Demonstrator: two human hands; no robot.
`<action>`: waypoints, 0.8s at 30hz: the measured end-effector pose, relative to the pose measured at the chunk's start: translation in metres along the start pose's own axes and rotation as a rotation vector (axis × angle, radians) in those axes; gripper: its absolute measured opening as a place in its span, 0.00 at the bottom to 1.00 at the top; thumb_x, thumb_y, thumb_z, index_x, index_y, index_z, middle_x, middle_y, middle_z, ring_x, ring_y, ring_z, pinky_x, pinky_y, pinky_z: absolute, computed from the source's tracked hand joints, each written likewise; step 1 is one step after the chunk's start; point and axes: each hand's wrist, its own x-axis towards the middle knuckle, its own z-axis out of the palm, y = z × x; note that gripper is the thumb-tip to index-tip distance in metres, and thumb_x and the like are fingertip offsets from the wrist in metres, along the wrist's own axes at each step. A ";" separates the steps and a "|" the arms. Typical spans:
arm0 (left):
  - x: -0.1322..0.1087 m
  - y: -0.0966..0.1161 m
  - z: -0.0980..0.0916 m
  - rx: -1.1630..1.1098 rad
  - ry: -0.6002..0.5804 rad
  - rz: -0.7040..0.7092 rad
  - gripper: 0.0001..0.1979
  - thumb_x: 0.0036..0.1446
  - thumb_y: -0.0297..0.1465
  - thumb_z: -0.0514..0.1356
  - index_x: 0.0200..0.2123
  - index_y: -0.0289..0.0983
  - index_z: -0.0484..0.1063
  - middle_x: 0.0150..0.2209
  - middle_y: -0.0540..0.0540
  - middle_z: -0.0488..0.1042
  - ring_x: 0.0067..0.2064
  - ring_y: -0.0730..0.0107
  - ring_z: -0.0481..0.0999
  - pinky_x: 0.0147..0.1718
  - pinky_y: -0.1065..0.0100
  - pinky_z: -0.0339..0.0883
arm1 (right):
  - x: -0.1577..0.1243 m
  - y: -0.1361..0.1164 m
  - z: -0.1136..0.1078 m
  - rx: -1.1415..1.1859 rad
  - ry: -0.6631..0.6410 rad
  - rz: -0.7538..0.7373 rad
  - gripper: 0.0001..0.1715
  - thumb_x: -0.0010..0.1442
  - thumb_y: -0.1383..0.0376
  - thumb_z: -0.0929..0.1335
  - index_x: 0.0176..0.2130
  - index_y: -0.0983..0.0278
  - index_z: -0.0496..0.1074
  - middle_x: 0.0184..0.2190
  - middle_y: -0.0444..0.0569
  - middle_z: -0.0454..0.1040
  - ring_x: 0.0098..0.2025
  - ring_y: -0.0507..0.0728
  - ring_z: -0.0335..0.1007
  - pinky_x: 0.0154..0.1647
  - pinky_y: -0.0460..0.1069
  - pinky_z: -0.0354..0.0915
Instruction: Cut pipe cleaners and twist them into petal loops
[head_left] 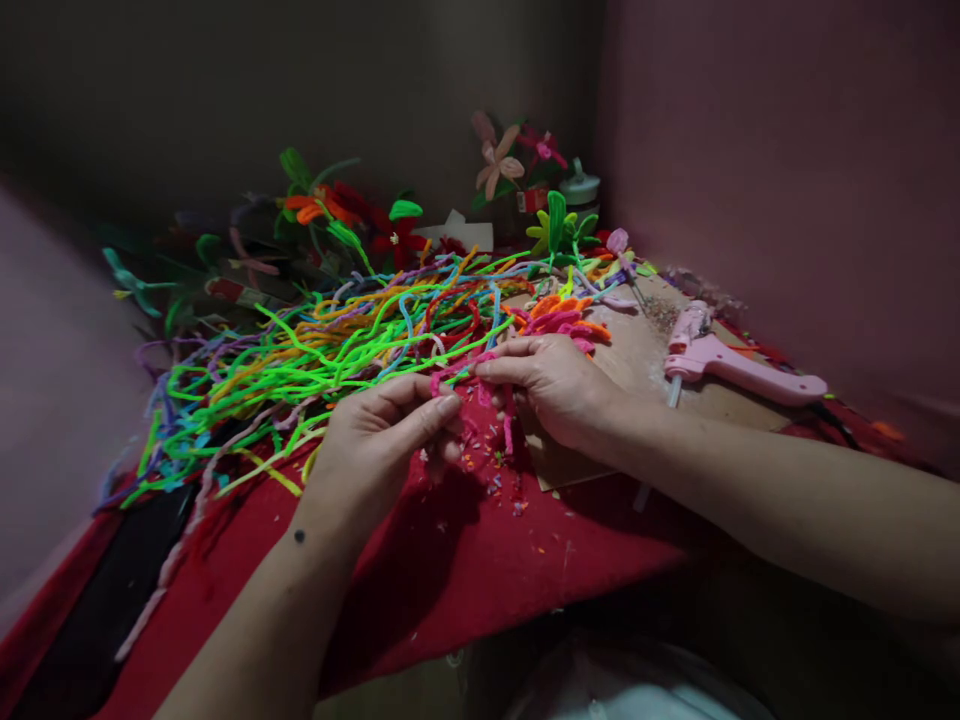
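Pink fuzzy stem [484,392] is up in both hands, just off the left edge of the cardboard sheet [637,345], which I'm using as reference. Left hand [386,430], left of the cardboard: thumb and index pinched on one end of the stem, other fingers curled under. Right hand [555,388], over the cardboard's left edge: thumb and index pinched on the stem too, pink lengths hanging below the fingers. Small green bit shows between the two grips; can't tell if it's joined to the pink. Orange-and-pink petal cluster [562,318] sits on the cardboard's left part, just beyond the right hand. Pink glue gun [739,365] lies on the cardboard's right side, clear stick poking out of it. Big tangle of fuzzy stems [337,365], mostly green with orange, purple and blue, fills the area left of the cardboard. Red cloth [465,580] runs under and in front of the cardboard, with fuzz scraps near its front-left corner. Behind the cardboard: peach flower [498,168] and lidded jar [580,188]. Red flower [397,242] is behind and to its left
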 end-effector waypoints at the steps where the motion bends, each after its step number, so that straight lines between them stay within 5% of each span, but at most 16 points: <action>1: -0.001 0.000 0.002 -0.003 0.045 0.031 0.04 0.51 0.31 0.63 0.28 0.36 0.72 0.20 0.52 0.71 0.20 0.76 0.70 0.18 0.76 0.64 | -0.001 0.000 0.000 0.000 0.001 0.007 0.08 0.47 0.69 0.70 0.21 0.66 0.67 0.16 0.41 0.66 0.17 0.47 0.58 0.19 0.45 0.54; 12: -0.008 -0.005 0.012 0.203 0.190 0.293 0.03 0.53 0.29 0.61 0.33 0.38 0.74 0.24 0.52 0.74 0.24 0.74 0.72 0.25 0.72 0.67 | -0.005 0.003 0.006 0.002 0.014 0.080 0.02 0.48 0.71 0.70 0.25 0.68 0.71 0.18 0.43 0.69 0.19 0.48 0.61 0.20 0.44 0.56; 21: -0.006 -0.009 0.014 0.532 0.219 0.339 0.02 0.51 0.30 0.62 0.28 0.39 0.75 0.24 0.52 0.73 0.26 0.75 0.69 0.29 0.74 0.63 | -0.002 0.002 0.004 0.086 -0.013 0.104 0.07 0.48 0.73 0.69 0.21 0.68 0.69 0.15 0.42 0.66 0.18 0.47 0.60 0.19 0.44 0.56; 24: -0.005 -0.007 0.016 0.412 0.146 0.253 0.02 0.51 0.30 0.62 0.28 0.38 0.74 0.25 0.51 0.74 0.27 0.74 0.71 0.29 0.74 0.64 | -0.001 0.004 0.005 0.133 -0.026 0.088 0.07 0.48 0.74 0.69 0.21 0.69 0.69 0.17 0.43 0.67 0.19 0.48 0.62 0.21 0.44 0.58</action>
